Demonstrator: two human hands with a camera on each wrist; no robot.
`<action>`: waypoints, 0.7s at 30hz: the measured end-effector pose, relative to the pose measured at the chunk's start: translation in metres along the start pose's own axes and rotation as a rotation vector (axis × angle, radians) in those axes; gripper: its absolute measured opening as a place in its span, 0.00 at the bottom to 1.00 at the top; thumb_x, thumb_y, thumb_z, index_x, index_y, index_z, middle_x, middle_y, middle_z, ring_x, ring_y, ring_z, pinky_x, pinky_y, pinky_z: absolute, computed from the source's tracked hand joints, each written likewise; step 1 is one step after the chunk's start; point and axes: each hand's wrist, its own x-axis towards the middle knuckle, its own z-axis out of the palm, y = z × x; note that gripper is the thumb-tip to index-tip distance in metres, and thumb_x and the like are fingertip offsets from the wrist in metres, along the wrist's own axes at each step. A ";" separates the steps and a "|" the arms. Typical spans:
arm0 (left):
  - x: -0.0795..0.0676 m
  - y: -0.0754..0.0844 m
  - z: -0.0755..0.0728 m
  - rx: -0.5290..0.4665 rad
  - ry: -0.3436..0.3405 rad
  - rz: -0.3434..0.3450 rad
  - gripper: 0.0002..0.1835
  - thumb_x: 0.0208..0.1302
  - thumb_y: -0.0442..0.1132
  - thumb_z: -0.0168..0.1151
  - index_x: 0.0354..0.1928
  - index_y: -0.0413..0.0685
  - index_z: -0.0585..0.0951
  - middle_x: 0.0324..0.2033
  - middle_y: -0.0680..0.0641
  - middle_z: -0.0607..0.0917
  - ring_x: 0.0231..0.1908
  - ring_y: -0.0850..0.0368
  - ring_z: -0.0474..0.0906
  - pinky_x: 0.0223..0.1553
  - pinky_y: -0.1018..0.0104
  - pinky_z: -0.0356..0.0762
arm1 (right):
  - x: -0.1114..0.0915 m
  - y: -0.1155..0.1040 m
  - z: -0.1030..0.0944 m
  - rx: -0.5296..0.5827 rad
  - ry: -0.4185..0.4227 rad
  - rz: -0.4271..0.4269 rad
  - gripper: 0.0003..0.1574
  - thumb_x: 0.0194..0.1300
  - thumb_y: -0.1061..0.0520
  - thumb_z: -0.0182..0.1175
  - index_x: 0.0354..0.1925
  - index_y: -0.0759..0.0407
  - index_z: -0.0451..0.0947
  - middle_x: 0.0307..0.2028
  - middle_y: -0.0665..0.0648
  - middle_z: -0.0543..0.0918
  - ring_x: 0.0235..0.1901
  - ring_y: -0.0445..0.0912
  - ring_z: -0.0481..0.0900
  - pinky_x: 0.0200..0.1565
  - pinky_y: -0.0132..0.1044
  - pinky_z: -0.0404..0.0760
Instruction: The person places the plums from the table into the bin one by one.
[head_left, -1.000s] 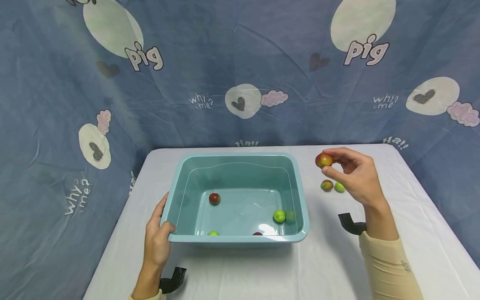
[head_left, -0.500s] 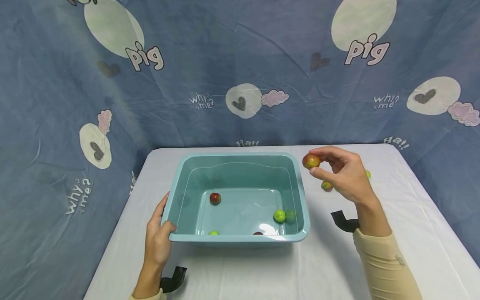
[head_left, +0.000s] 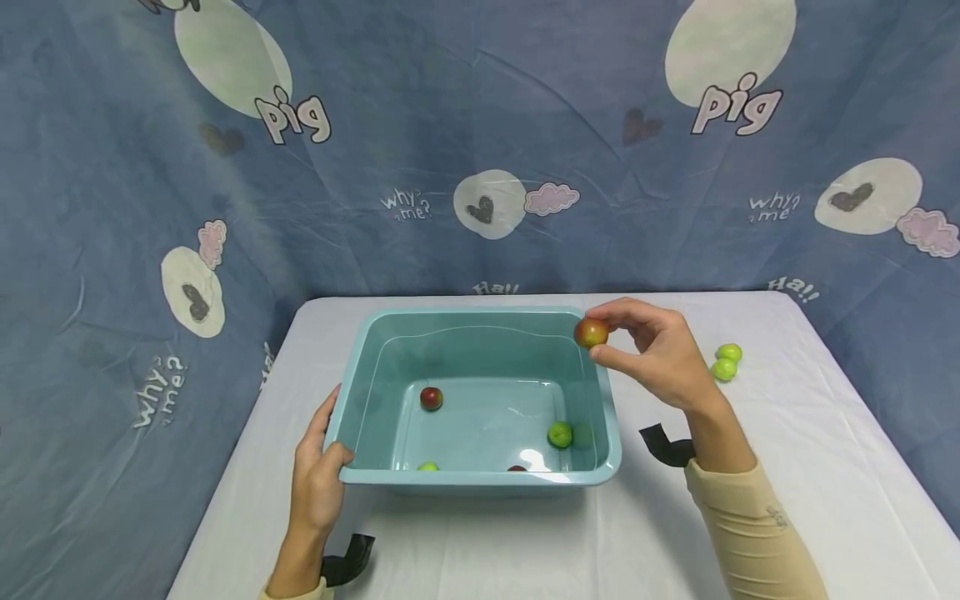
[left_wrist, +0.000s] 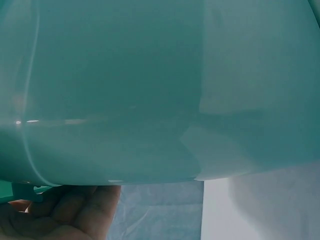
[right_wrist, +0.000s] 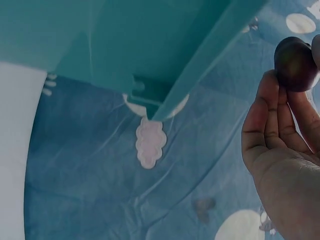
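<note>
My right hand (head_left: 652,346) pinches a small red-and-yellow-green apple (head_left: 591,332) between thumb and fingers. In the head view the apple overlaps the back right corner of the teal plastic tub (head_left: 480,478). The right wrist view shows that apple (right_wrist: 295,65) at the fingertips, beside the tub's outer wall (right_wrist: 185,60). At the tub's front left, my left hand (head_left: 317,483) grips the rim, thumb on top and fingers along the outside. Inside lie a red apple (head_left: 431,398), a green apple (head_left: 559,434), and another green one (head_left: 428,467) and red one (head_left: 517,468), both partly hidden by the front wall.
Two green apples (head_left: 725,368) lie together on the white-covered table (head_left: 675,533), right of the tub. A blue printed curtain (head_left: 360,242) hangs behind the table and along its left side. Black straps (head_left: 348,560) stick out from both wrists.
My right hand has carried the apple leftward from the table's right side to the tub's rim. It now covers the red-green apple seen on the table earlier. The left hand stays in place.
</note>
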 end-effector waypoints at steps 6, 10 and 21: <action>0.000 0.000 0.000 -0.005 0.000 0.001 0.46 0.49 0.22 0.40 0.77 0.45 0.64 0.70 0.44 0.69 0.65 0.45 0.66 0.54 0.69 0.68 | 0.002 0.002 0.008 -0.035 -0.046 0.020 0.26 0.53 0.76 0.71 0.52 0.66 0.84 0.47 0.61 0.85 0.45 0.51 0.80 0.52 0.37 0.77; -0.001 0.000 0.000 -0.017 -0.003 0.009 0.46 0.48 0.22 0.39 0.77 0.45 0.64 0.71 0.44 0.68 0.66 0.45 0.65 0.55 0.69 0.68 | 0.004 0.002 0.013 -0.040 -0.063 0.028 0.25 0.54 0.74 0.72 0.51 0.66 0.84 0.47 0.59 0.85 0.45 0.51 0.80 0.53 0.39 0.77; 0.000 0.001 0.001 -0.022 -0.003 0.007 0.47 0.48 0.22 0.39 0.77 0.46 0.64 0.71 0.45 0.68 0.66 0.46 0.65 0.55 0.69 0.67 | 0.002 0.002 0.013 -0.114 -0.030 0.018 0.25 0.54 0.71 0.74 0.52 0.64 0.85 0.48 0.59 0.85 0.46 0.46 0.80 0.52 0.38 0.75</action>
